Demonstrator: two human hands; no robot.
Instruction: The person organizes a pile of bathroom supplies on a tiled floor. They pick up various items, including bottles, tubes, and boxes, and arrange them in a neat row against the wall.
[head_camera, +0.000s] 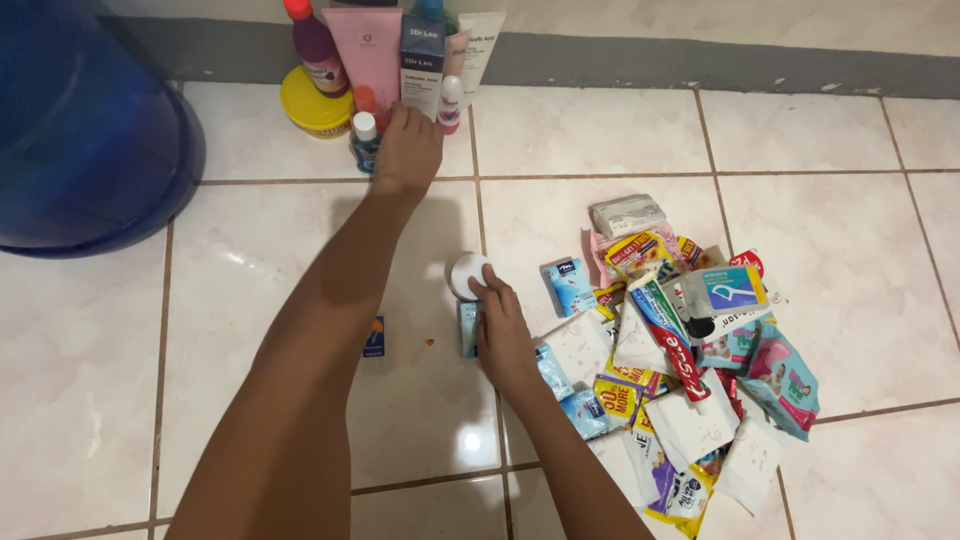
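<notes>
The left hand (405, 150) reaches to twelve o'clock, fingers curled among the upright bottles, touching a dark box (421, 62) beside the pink tube (364, 48). The right hand (500, 325), fingers half-closed, rests on a small white jar (465, 272). Sachets (680, 350) pile at three o'clock; bare tiled floor (820, 160) lies beyond.

Two bare forearms enter from the near edge, both long and slim. Neither carries a sleeve, a watch, a bracelet or a glove. The left hand (405, 150) is bare, with no ring visible. The right hand (503, 335) is also bare, and its fingers (482, 290) are uncovered. Fingernail detail is too small to make out.
</notes>
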